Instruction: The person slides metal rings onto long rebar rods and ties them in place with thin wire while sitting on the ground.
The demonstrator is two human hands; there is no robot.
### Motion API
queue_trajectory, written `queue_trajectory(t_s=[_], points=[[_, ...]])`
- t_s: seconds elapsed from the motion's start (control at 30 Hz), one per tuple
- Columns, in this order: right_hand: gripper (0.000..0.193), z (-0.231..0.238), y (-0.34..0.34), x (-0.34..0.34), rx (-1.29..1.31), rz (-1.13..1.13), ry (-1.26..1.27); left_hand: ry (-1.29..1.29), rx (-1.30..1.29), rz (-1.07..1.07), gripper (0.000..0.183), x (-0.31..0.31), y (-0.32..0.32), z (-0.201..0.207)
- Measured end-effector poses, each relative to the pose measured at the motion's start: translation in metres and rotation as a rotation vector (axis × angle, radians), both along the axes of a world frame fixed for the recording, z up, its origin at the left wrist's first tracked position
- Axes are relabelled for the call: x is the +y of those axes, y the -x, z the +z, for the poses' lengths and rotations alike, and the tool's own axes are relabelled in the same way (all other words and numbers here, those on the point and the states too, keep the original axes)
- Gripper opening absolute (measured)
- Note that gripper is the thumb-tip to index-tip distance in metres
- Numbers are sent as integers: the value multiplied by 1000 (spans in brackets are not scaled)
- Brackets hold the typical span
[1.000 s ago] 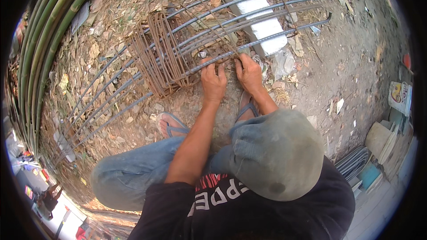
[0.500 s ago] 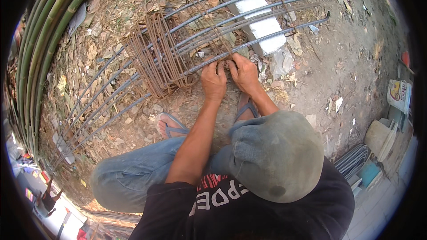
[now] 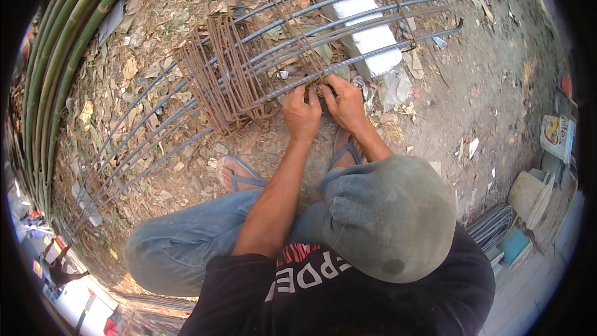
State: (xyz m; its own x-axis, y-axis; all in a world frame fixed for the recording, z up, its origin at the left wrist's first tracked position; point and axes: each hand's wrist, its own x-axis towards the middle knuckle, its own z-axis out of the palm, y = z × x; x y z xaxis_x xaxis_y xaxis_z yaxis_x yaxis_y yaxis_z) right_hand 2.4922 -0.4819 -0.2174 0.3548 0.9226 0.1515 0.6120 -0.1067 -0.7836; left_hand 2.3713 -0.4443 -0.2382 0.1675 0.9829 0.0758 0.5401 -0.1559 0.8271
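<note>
My left hand and my right hand are side by side just below the nearest ribbed steel bar. Fingers on both hands are bent and pinched closed, tips almost meeting, at the lower end of a single rusty stirrup that crosses the bars. What lies between the fingertips is too small to make out. Left of my left hand, a thick bunch of rusty stirrups surrounds the long bars. A white block props up the bars' hooked right ends.
Green bamboo poles run along the left. A crumpled clear plastic bag lies by the white block. At the right are a white container and a coil of grey wire or tubing. My sandalled foot rests on leaf-littered dirt.
Both hands stay at the same spot on the near bar, their fingers shifting only slightly. The bars and stirrups keep nearly the same place in view.
</note>
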Motion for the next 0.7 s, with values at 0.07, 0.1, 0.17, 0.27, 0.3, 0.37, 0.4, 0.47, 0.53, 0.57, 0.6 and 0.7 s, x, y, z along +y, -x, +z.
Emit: queue_trajectory(t_s=[0.07,0.1,0.17,0.27,0.3,0.37,0.4,0.47,0.53,0.57,0.6,0.7], points=[[10,5,-3,-1,19,-3,39,36,-69,-45,28,-4,-2,0],[10,8,-3,-1,35,-10,81,38,-68,-39,28,-6,-1,-1],[11,7,-3,-1,38,3,101,47,-99,-13,30,-7,-1,-3],[10,5,-1,-2,71,9,100,134,-122,26,29,-6,0,-5],[10,3,0,-3,105,1,81,132,-121,40,29,-6,1,-5],[10,-2,-2,-5,95,17,70,214,-61,11,31,-6,2,-4],[10,-5,-3,-6,83,17,60,215,-61,16,31,-7,1,-1],[11,-7,-5,-9,67,26,87,326,-221,91,34,-11,-2,5],[11,-7,-7,-12,46,27,116,367,-256,82,34,-10,-5,8],[12,-5,-6,-11,61,30,99,400,-283,83,34,-10,-3,7],[13,-3,-4,-10,75,32,83,398,-282,87,34,-7,-2,2],[20,-4,-10,-8,148,83,144,597,-544,9,35,2,5,-12]])
